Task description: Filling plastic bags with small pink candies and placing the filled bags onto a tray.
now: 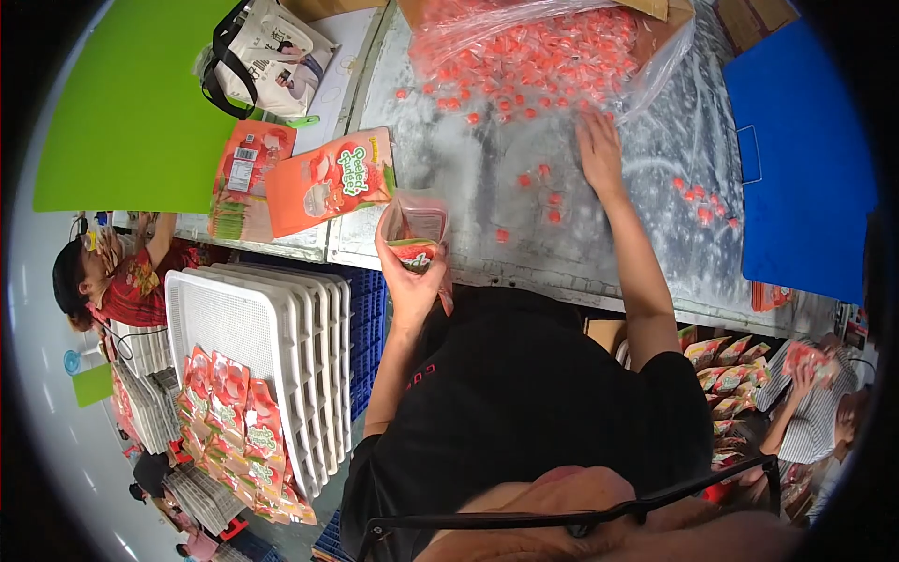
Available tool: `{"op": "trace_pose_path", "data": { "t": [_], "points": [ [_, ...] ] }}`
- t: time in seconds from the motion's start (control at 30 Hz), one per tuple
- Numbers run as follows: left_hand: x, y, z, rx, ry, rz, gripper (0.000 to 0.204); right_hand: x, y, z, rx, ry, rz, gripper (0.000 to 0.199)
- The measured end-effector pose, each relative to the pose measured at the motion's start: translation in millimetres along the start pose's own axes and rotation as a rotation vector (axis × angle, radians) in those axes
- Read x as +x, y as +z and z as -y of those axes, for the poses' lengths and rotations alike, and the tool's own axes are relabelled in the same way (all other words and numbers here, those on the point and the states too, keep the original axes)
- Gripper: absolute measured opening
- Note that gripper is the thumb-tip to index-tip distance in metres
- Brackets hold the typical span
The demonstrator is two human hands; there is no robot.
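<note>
Left hand [410, 283] wrapped round open-mouthed red plastic pouch [413, 249], at near edge of grey-topped desk [468, 192]. Right hand [601, 155] reaches to fringe of heap of small red clear-wrapped pieces [534, 61]; cannot tell whether fingers grip any. Flat red printed pouches [314, 192] lie left of held one.

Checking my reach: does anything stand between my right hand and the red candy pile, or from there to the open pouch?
Nothing visible separates your right hand from the red candy pile. Toward the open pouch in your left hand, only loose wrapped candies dot the table.
</note>
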State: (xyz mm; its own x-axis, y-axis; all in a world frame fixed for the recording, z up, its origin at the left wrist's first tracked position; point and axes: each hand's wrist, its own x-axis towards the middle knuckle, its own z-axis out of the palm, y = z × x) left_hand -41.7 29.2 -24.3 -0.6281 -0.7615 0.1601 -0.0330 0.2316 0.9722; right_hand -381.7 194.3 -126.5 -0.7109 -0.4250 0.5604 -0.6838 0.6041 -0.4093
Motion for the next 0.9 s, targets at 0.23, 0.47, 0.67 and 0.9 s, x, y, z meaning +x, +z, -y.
{"op": "trace_pose_path", "data": {
  "t": [0.23,0.47,0.67,0.9],
  "points": [
    [-1.5,-5.7,-4.0,0.051,0.031,-0.040,0.083,-32.6,-13.3,2.0,0.245,0.057,0.130,0.030],
    [4.0,-3.2,-3.1,0.005,0.001,-0.001,0.082,-46.5,-31.6,7.0,0.651,0.350,0.194,0.027],
    [1.9,-1.8,-3.6,0.022,0.043,-0.004,0.081,6.0,-13.1,-24.6,0.055,0.151,0.015,0.030],
    [-0.4,-9.4,-0.1,0.048,0.024,-0.033,0.082,-25.0,-15.3,-29.7,0.363,0.130,0.087,0.040]
  ]
}}
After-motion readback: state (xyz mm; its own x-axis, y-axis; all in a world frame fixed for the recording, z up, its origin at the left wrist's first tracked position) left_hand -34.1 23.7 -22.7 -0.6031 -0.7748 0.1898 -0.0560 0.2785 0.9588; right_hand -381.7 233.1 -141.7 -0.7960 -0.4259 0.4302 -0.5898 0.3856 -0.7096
